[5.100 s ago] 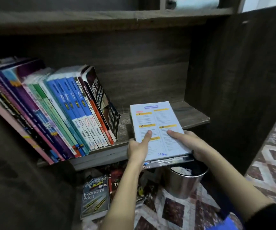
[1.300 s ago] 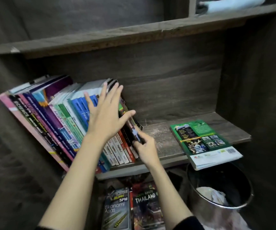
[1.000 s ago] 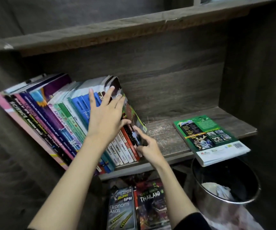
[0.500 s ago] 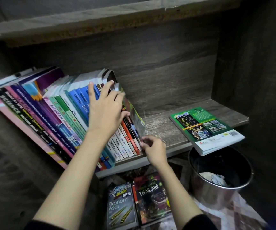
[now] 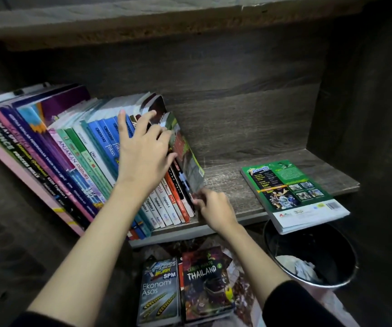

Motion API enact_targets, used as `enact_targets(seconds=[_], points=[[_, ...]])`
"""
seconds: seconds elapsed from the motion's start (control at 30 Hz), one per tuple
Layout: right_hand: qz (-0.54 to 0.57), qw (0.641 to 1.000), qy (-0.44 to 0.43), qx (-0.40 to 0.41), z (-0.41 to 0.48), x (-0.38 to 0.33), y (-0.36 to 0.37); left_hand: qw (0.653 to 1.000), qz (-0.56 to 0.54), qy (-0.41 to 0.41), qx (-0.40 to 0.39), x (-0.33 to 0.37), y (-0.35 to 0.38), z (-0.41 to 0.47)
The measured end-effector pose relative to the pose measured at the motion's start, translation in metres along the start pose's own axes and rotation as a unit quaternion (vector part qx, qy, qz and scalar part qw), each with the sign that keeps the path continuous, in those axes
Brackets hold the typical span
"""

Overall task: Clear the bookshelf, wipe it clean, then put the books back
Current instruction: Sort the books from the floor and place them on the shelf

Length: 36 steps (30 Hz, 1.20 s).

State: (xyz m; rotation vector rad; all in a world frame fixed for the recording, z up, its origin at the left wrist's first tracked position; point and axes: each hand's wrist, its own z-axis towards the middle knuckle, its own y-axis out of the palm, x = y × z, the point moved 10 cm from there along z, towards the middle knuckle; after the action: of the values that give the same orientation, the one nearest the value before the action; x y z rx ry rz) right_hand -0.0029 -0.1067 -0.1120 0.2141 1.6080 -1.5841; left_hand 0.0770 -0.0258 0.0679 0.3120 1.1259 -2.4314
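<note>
A row of leaning books [image 5: 72, 156] fills the left half of the dark wooden shelf [image 5: 225, 182]. My left hand [image 5: 143, 152] lies with spread fingers on the spines near the row's right end. My right hand [image 5: 214, 208] pinches the lower corner of the outermost thin green-covered book [image 5: 185, 156], which leans against the row. A green book [image 5: 291, 192] lies flat at the right of the shelf, overhanging the front edge.
A black metal bin [image 5: 313, 256] with crumpled paper stands on the floor under the shelf's right end. Two books, "Ekonomi Asas" [image 5: 159, 293] and "Thailand" [image 5: 204, 279], lie on the floor below. A side panel [image 5: 367, 90] closes the right.
Both hands left the flat book, which now lies green side up on the right. My left hand settled on the row and my right hand slid down the outer thin book's edge.
</note>
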Motion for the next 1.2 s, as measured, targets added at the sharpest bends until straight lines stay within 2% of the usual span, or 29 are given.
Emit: enact_targets(seconds=[0.23, 0.4, 0.47, 0.5, 0.53, 0.6, 0.7, 0.8, 0.87, 1.0, 1.13, 1.2], points=[[-0.062, 0.997, -0.043, -0.016, 0.005, -0.01, -0.001, 1.0, 0.009, -0.016, 0.008, 0.002, -0.001, 0.002], [-0.012, 0.997, -0.014, -0.08, 0.008, 0.0, -0.008, 0.999, -0.005, -0.038, 0.022, 0.013, -0.009, 0.0], [-0.025, 0.999, -0.011, -0.039, 0.007, 0.011, -0.037, 0.997, -0.055, -0.026, 0.047, 0.034, -0.014, -0.002], [-0.041, 0.999, -0.001, -0.007, 0.005, 0.021, -0.057, 0.994, -0.098, -0.028, 0.04, 0.048, -0.015, -0.004], [-0.062, 0.998, 0.013, 0.023, 0.002, 0.033, -0.077, 0.988, -0.146, -0.043, 0.001, 0.061, -0.01, -0.005], [-0.113, 0.99, 0.054, 0.07, -0.004, 0.063, -0.112, 0.957, -0.234, -0.115, -0.128, 0.086, 0.014, -0.014], [-0.171, 0.971, 0.151, 0.072, -0.017, 0.119, -0.149, 0.871, -0.325, -0.195, -0.313, 0.137, 0.068, -0.038], [-0.173, 0.953, 0.246, 0.039, -0.037, 0.168, -0.167, 0.804, -0.384, -0.21, -0.402, 0.189, 0.103, -0.059], [-0.142, 0.952, 0.268, 0.04, -0.045, 0.188, -0.172, 0.762, -0.432, -0.239, -0.419, 0.214, 0.114, -0.07], [-0.149, 0.951, 0.262, 0.064, -0.048, 0.191, -0.175, 0.686, -0.536, -0.3, -0.389, 0.233, 0.128, -0.072], [-0.165, 0.945, 0.271, 0.082, -0.045, 0.18, -0.18, 0.623, -0.576, -0.33, -0.414, 0.23, 0.137, -0.074], [-0.138, 0.944, 0.287, 0.087, -0.041, 0.182, -0.182, 0.625, -0.565, -0.334, -0.422, 0.224, 0.143, -0.07]])
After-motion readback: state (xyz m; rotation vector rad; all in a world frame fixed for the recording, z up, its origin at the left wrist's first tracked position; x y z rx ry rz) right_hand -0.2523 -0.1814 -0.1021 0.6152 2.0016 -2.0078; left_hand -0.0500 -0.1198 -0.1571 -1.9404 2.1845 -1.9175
